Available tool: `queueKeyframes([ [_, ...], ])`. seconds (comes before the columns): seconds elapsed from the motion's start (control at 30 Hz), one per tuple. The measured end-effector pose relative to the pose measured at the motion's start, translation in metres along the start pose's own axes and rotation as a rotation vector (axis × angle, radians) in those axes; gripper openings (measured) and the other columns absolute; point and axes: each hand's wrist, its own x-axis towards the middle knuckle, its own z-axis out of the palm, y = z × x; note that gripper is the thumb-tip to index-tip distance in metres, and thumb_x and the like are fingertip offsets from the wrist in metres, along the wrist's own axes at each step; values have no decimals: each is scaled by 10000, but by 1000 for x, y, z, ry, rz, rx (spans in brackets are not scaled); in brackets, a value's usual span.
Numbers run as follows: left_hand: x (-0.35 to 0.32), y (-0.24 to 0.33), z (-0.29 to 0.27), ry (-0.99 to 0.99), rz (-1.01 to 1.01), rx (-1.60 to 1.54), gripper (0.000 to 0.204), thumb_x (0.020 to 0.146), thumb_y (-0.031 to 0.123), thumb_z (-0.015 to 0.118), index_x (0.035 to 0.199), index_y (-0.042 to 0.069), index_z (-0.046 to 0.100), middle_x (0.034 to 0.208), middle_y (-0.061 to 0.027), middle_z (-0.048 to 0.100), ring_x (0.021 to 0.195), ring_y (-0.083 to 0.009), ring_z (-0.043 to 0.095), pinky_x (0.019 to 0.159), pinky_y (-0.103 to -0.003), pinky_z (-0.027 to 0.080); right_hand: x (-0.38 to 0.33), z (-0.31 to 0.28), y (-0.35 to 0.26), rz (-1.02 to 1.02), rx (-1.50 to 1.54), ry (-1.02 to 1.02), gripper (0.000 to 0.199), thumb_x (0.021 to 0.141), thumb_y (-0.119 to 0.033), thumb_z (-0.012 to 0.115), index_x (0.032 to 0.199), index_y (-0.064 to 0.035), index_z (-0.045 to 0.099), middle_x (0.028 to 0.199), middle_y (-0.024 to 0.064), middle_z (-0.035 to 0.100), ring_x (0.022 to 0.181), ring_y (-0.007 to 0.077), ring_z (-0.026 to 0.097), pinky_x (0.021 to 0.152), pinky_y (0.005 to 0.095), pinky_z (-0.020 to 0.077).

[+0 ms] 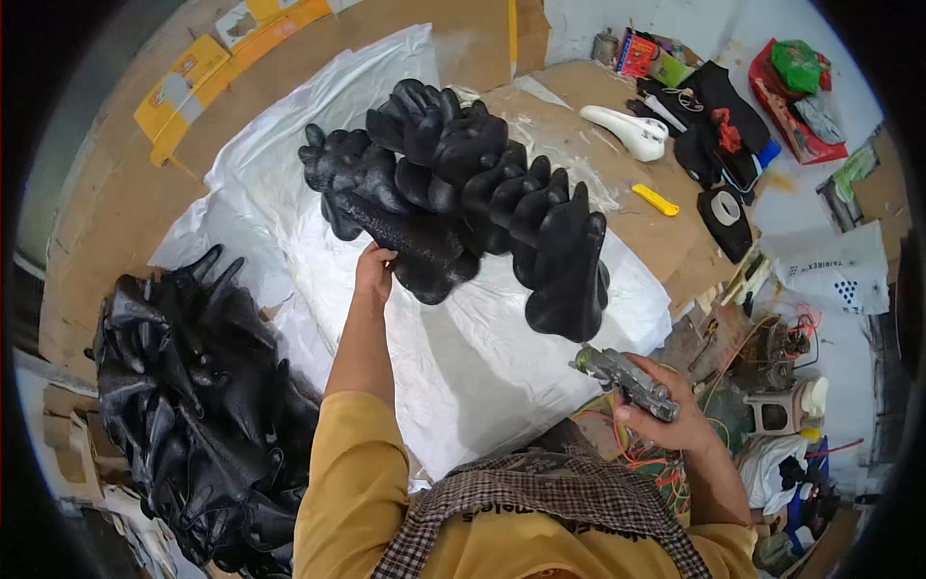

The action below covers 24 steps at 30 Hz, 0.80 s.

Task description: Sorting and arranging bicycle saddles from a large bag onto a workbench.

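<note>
The left hand [374, 273] reaches out and grips the near end of a black bicycle saddle [405, 241] at the front of a heap of black saddles [463, 183] piled at twelve o'clock on a white plastic sheet [482, 357]. The saddle looks like a stiff moulded shell with a grainy, faintly glossy skin, probably light and sturdy; its narrow nose seems the natural place to take it, since the broad rear would fill the palm and the sheet beneath may let it slide. The right hand [666, 410], at four o'clock, is closed around a grey, worn stapler-like hand tool [625, 378] pointing toward the pile. At eight o'clock lies a second mound of black saddle covers [193, 405], limp and crumpled. The work surface is brown cardboard [106, 222] laid flat; at two o'clock sit a white saddle [632, 130], a yellow cutter [656, 200] and a roll of tape [725, 207]. Tangled wires and clutter fill the floor at four o'clock.
</note>
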Motion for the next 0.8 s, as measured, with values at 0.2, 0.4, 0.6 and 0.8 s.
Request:
queueKeyframes([
  [0.2,7,-28,-9,-51,53,226,328,726,-41,558,1052,-14,528,1013,-93,585,925,-218,548,862,-325,420,-38,-7,10,156,394,71,607,781,-80,666,1304,26,376,932,50,592,834,94,546,749,244,441],
  [0.4,-80,-5,10,32,280,65,382,726,-77,591,1098,-24,524,1053,-89,582,963,-199,555,892,-301,421,-107,-26,14,260,398,121,658,760,-98,674,1307,62,345,925,79,600,789,139,583,703,281,481],
  [0.6,-137,26,-9,22,374,127,378,684,-84,560,1053,-5,543,1030,-88,597,940,-195,570,898,-318,421,-175,-42,33,123,187,327,628,752,-112,686,1281,40,385,836,76,597,746,135,570,667,273,469],
  [0.8,-169,19,57,-166,385,64,540,642,-46,549,1174,-12,466,1076,-105,574,984,-229,557,923,-344,409,-201,-59,6,30,395,566,651,727,-130,708,1271,38,393,818,73,596,710,143,574,659,275,467],
])
